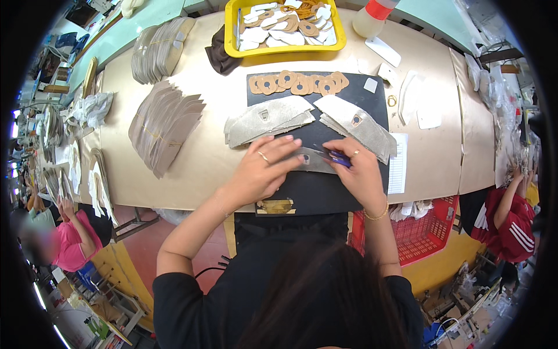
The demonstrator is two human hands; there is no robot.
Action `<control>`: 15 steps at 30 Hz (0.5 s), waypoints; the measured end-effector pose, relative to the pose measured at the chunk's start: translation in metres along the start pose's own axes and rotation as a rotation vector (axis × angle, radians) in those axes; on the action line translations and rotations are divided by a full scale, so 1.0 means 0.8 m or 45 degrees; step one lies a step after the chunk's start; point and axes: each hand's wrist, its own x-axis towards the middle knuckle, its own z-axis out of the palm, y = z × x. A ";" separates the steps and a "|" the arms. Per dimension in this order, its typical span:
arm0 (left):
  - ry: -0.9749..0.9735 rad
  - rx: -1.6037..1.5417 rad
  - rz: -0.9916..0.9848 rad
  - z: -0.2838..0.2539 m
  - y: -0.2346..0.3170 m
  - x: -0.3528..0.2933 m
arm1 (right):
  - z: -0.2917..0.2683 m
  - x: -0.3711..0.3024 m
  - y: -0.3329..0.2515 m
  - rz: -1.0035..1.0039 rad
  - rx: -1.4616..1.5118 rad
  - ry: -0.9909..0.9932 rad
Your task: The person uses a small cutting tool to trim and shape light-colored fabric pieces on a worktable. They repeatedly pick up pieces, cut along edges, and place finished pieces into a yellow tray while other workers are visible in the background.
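Factory workshop: long workbench (192, 157), stacked cut pieces (163, 125), yellow parts tray (232, 46).

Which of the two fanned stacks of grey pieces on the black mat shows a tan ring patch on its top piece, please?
The right-hand stack, above the right hand; its top piece bears a tan ring patch. The left-hand stack shows only a small pale patch.

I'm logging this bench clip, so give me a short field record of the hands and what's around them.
left hand: flat on a grey fabric piece, pressing it to the black mat
right hand: grips a blue tool over the same piece
stacks: two grey fans beyond the hands
tan rings: row at the mat's far edge
yellow tray: holds white and tan cut-outs
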 end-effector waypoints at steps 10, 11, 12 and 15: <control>0.351 0.322 -0.412 0.000 -0.034 0.053 | -0.050 -0.009 0.066 0.466 -0.071 0.558; 0.336 0.346 -0.425 -0.001 -0.036 0.057 | -0.052 -0.012 0.070 0.418 -0.203 0.580; 0.304 0.341 -0.447 -0.002 -0.037 0.060 | -0.053 -0.016 0.071 0.412 -0.347 0.596; 0.223 0.381 -0.462 -0.002 -0.038 0.062 | -0.054 -0.022 0.067 0.428 -0.316 0.609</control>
